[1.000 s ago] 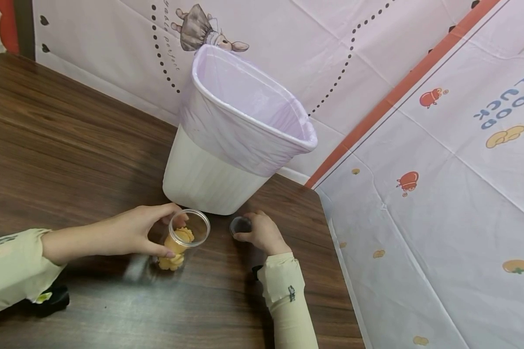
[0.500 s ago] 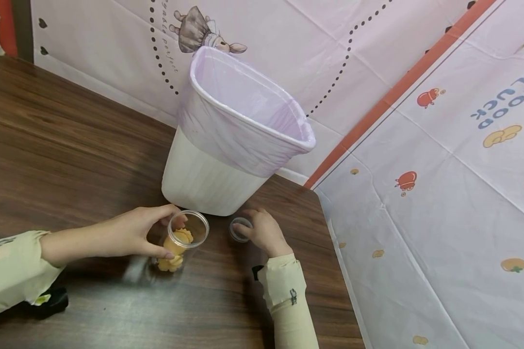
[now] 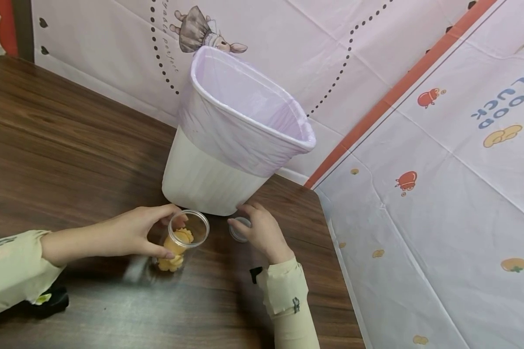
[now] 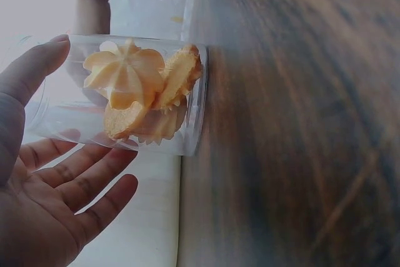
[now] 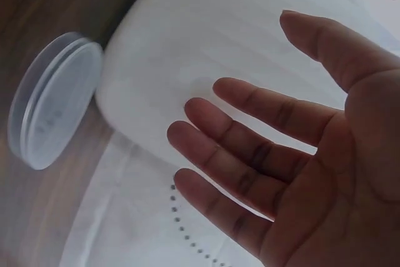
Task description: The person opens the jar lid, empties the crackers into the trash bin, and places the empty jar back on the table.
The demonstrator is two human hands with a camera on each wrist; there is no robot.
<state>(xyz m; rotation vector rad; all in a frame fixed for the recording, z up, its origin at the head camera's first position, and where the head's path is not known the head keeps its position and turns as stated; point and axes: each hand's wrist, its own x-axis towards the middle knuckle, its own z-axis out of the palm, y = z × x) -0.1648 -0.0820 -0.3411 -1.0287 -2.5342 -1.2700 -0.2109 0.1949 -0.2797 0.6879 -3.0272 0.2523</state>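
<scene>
In the head view my left hand [image 3: 141, 231] holds a clear plastic jar [image 3: 197, 233] upright on the table, thumb on the near side and fingers on the far side. Several yellow flower-shaped cookies [image 4: 127, 76] lie at the jar's bottom in the left wrist view; its top is uncovered. To the jar's right, a clear round lid [image 3: 237, 236] rests on the table, partly hidden by the thumb of my right hand [image 3: 265, 236]. The right wrist view shows that hand with fingers spread and holding nothing, apart from the lid [image 5: 59, 101].
A white bin [image 3: 205, 169] with a lilac liner [image 3: 240, 140] stands just behind the jar and lid on the dark wooden table [image 3: 70, 160]. Printed cloth walls [image 3: 288, 48] border the table at the back and right. A black strap [image 3: 52, 303] shows below the left sleeve.
My right hand has let go of the lid and drawn slightly away, its fingers straightening. The lid stays on the table. My left hand and the jar have not moved.
</scene>
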